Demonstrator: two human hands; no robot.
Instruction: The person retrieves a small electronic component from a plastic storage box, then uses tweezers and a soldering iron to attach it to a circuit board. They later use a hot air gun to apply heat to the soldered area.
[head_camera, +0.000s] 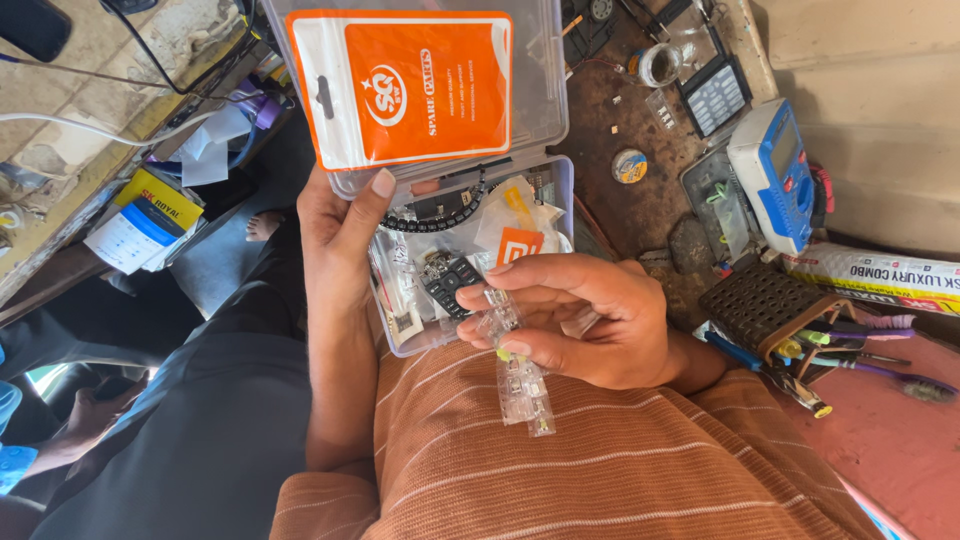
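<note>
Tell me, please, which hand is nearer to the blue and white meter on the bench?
Right. The right hand, holding a strip of clear packets, is below and left of the meter; the left hand grips the clear box farther left.

I have one view only, head-mounted. It faces steeply down, close over the lap and hands (590, 320).
</note>
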